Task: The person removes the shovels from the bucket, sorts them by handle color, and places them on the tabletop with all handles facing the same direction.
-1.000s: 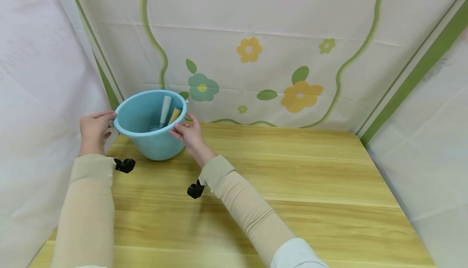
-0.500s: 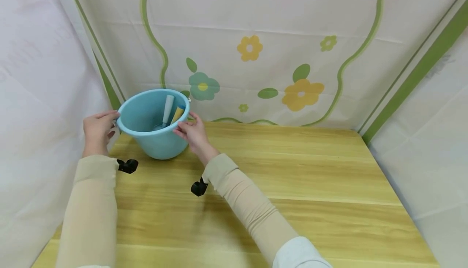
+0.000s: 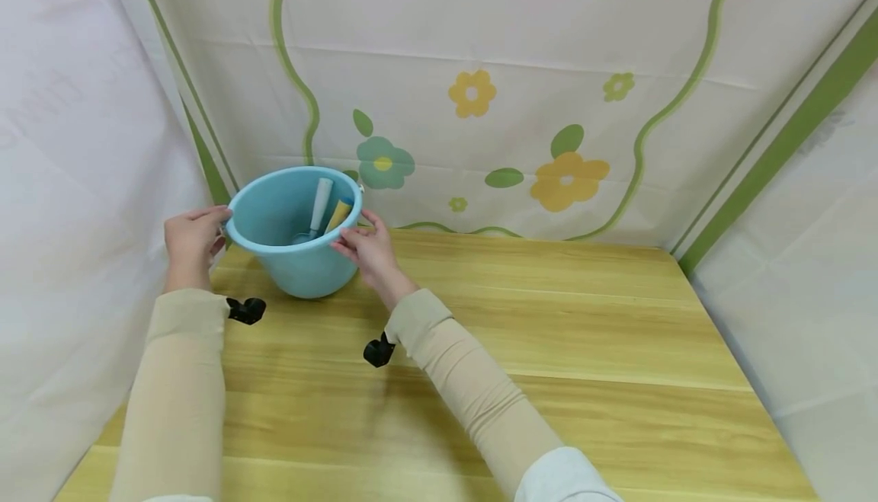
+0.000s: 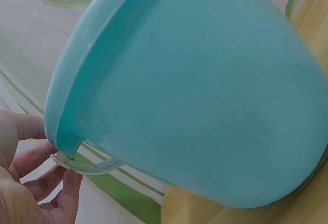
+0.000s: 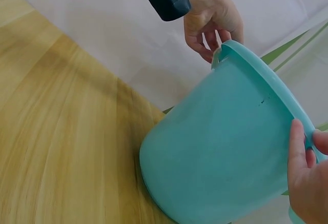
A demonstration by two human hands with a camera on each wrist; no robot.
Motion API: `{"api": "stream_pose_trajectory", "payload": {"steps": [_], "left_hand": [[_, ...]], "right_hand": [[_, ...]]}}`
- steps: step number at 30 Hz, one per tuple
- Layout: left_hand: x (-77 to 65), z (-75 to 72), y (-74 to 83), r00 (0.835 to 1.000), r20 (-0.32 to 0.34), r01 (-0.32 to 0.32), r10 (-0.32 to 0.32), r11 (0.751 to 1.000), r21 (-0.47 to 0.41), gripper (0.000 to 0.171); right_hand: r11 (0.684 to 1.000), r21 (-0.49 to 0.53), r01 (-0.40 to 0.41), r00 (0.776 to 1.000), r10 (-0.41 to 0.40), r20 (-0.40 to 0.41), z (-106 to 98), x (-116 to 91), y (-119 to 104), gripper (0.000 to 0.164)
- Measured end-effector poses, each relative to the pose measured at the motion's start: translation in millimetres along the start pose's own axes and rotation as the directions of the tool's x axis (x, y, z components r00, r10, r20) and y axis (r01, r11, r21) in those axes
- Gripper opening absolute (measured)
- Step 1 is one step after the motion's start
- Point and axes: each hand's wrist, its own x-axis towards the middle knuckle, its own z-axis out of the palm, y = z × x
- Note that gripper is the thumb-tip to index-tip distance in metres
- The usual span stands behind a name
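A light blue bucket (image 3: 312,270) stands at the back left of the wooden table, tilted a little in the head view. My left hand (image 3: 194,241) holds its left rim, near where the white carrying handle (image 4: 95,168) hooks on in the left wrist view. On the right side, my right hand (image 3: 373,254) pinches the rim between thumb and fingers. Inside the bucket leans a tool with a pale grey-white handle (image 3: 320,205), its lower end partly hidden. Beside it shows a yellow piece with a blue end (image 3: 339,216), mostly hidden by the rim.
The wood-grain table (image 3: 549,334) stretches out to the right and front. White cloth with printed flowers (image 3: 565,182) hangs behind it, and more white cloth (image 3: 75,182) borders the left side, close to my left hand. A black wrist camera (image 3: 379,351) sits under my right cuff.
The bucket has shifted slightly to the right, with both hands moving along on its rim. The tools inside have stayed in it.
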Motion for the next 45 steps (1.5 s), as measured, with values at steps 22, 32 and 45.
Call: {"api": "stream_pose_trajectory", "payload": {"steps": [22,32,45], "left_hand": [[-4.5,11.0,-2.5,0.999,0.039,-0.002,0.003,1.000,-0.028,0.017],[-5.1,15.0,-7.8,0.999,0.034,0.020,-0.020,1.000,0.004,0.040],[-13.2,22.6,-11.1,1.000,0.026,0.002,0.000,0.998,-0.064,0.032]], "right_hand": [[1.000,0.003,0.000,1.000,0.000,0.008,-13.9,-0.2,-7.8,0.059],[1.000,-0.001,0.001,1.000,-0.001,0.016,-19.5,-0.2,-8.3,0.059],[1.000,0.002,0.011,0.999,-0.011,0.037,-27.1,-3.4,-14.5,0.059]]}}
